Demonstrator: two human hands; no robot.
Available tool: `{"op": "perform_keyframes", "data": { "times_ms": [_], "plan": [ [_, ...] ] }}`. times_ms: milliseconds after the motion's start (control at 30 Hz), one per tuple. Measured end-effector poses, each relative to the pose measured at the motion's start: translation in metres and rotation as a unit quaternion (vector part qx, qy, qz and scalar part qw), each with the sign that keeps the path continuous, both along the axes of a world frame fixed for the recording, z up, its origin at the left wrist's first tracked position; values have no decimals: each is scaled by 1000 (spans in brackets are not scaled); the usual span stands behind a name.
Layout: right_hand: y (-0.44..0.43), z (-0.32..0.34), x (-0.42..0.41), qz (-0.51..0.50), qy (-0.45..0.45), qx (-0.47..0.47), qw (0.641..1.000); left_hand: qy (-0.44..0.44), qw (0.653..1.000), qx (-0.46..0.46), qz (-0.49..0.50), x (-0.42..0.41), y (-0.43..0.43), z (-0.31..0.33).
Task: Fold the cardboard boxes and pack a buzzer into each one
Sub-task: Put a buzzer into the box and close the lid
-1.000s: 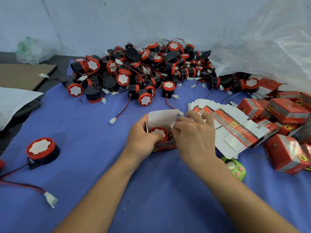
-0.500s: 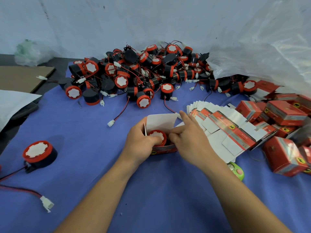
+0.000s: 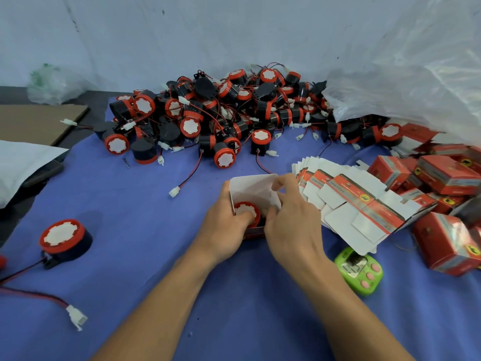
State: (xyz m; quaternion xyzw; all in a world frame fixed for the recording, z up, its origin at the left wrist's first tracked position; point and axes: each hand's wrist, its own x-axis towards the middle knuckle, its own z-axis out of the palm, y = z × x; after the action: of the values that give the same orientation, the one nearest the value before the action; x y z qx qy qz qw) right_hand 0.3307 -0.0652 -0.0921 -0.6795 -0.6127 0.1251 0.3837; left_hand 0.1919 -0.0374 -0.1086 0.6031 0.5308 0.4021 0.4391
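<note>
A small red cardboard box (image 3: 253,188) stands open at the middle of the blue cloth, its white lid flap up. A red-and-black buzzer (image 3: 246,209) sits inside it. My left hand (image 3: 223,230) grips the box's left side, thumb on the buzzer. My right hand (image 3: 291,225) holds the box's right side and pinches the white side flap. A fan of flat unfolded boxes (image 3: 351,204) lies just to the right. A big heap of buzzers (image 3: 221,118) with red wires fills the back.
Packed red boxes (image 3: 442,183) pile up at the right under a clear plastic bag (image 3: 416,82). A lone buzzer (image 3: 63,239) with its wire and white plug (image 3: 76,317) lies at the left. A green counter (image 3: 360,272) sits near my right wrist. Brown cardboard (image 3: 33,123) lies far left.
The buzzer has settled deeper into the box. My right hand has shifted from the lid's edge onto the right side flap. My left hand keeps its hold.
</note>
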Motion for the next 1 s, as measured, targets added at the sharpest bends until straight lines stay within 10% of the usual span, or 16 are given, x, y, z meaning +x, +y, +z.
{"op": "perform_keyframes", "data": {
  "times_ms": [300,667,1000],
  "plan": [
    [-1,-3,9,53,298,-77,950,53,998,28,-14,-2,-5,1],
    [17,-10,20,56,351,-107,929,-139,967,-63,-206,-30,3,18],
    [13,-5,30,134,427,-167,878,-78,993,15,-90,-21,10,6]
  ]
}}
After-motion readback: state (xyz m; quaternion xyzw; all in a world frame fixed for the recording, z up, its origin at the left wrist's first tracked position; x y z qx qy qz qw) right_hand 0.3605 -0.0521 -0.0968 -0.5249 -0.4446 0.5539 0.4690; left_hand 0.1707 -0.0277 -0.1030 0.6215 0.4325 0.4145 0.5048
